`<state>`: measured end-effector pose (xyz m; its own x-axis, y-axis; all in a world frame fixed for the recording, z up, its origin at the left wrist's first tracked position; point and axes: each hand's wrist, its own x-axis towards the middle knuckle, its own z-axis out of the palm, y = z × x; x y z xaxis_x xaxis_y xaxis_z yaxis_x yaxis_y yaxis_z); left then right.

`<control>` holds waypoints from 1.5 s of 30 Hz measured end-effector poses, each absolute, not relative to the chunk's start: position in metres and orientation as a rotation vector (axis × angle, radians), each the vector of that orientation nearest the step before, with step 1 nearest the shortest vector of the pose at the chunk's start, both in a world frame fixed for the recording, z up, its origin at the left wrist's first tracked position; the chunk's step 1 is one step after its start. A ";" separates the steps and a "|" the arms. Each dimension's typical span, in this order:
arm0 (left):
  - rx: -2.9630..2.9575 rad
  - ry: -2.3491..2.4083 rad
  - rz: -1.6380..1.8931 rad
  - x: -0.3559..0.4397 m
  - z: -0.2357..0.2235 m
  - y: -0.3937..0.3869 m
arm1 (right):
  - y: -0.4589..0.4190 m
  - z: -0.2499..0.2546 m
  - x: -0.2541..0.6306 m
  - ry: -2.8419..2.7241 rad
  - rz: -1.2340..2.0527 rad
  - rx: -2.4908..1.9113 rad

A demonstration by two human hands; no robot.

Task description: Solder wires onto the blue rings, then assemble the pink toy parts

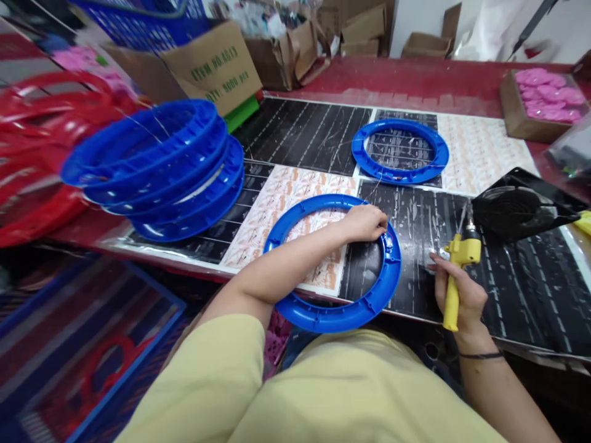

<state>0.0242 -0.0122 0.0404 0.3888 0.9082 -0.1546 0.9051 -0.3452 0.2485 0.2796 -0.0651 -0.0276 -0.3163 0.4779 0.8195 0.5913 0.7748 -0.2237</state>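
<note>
A blue plastic ring lies in front of me, its near side over the table's edge. My left hand is closed at the ring's upper right, fingertips pressed down on the rim; whatever they pinch is hidden. Just below those fingers, a small shiny part sits in the ring's channel. To the right, my right hand wraps round the handle of a yellow glue gun, nozzle up, held apart from the ring. A second blue ring lies farther back, with a thin strand between the two.
Several blue rings are stacked at left, beside red plastic frames. A black tray-like piece lies at right. A carton holds pink pieces. Cardboard boxes stand at the back; a blue crate is below left.
</note>
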 end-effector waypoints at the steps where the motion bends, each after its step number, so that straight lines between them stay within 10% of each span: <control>1: 2.364 1.557 0.012 0.023 0.041 -0.011 | -0.065 -0.027 0.279 -1.975 -0.146 -0.792; 15: 1.928 2.438 0.362 -0.056 0.081 0.086 | -0.063 -0.031 0.284 -1.941 -0.102 -0.788; 30: 2.108 2.326 0.213 -0.097 0.048 0.107 | -0.061 -0.020 0.281 -1.994 -0.046 -0.832; 39: 2.497 2.210 0.191 -0.073 0.117 -0.044 | -0.061 -0.020 0.282 -1.981 -0.046 -0.811; 45: 2.428 1.679 0.118 -0.034 0.055 -0.170 | -0.062 -0.029 0.284 -1.934 -0.102 -0.776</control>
<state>-0.0342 -0.1701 0.0554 0.3565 0.9334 -0.0412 0.9185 -0.3421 0.1983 0.2844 -0.0617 -0.0292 -0.2861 0.4723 0.8337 0.5573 0.7898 -0.2561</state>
